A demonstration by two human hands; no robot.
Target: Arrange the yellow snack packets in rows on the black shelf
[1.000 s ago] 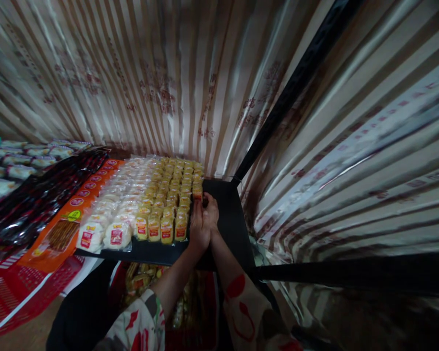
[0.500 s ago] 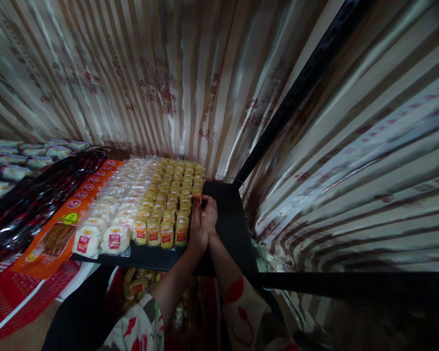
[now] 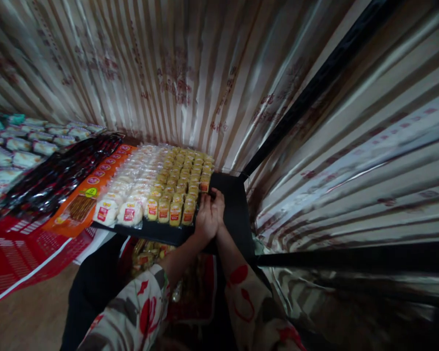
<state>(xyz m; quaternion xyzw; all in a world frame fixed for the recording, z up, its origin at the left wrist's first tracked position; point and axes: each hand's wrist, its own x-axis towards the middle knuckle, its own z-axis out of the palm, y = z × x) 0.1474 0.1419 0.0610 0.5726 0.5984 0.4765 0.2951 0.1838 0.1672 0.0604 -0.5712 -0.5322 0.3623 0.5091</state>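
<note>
Small wrapped yellow cakes (image 3: 175, 209) stand in tight rows on a black shelf (image 3: 234, 209), red and orange labels on their front ends. Just in front of the rightmost, shorter row, my left hand (image 3: 206, 217) and my right hand (image 3: 218, 204) are pressed against each other. Their fingers are closed and point toward the front cake of that row (image 3: 204, 185), which is very near the fingertips. Anything between the palms is hidden. Left of the yellow cakes sit rows of white round wrapped cakes (image 3: 130, 213).
Further left lie orange snack packets (image 3: 82, 204), dark shiny packets (image 3: 58, 168) and white wrapped packs (image 3: 29, 158). A red basket (image 3: 29, 253) stands at lower left; more yellow packs (image 3: 144, 256) lie below the shelf. Black posts (image 3: 278, 131) and striped sheeting (image 3: 190, 58) border the shelf.
The view has shifted, so the shelf appears higher and further right. My hands are still together, now slightly nearer me than the front cake of the shorter row, whose label shows more fully.
</note>
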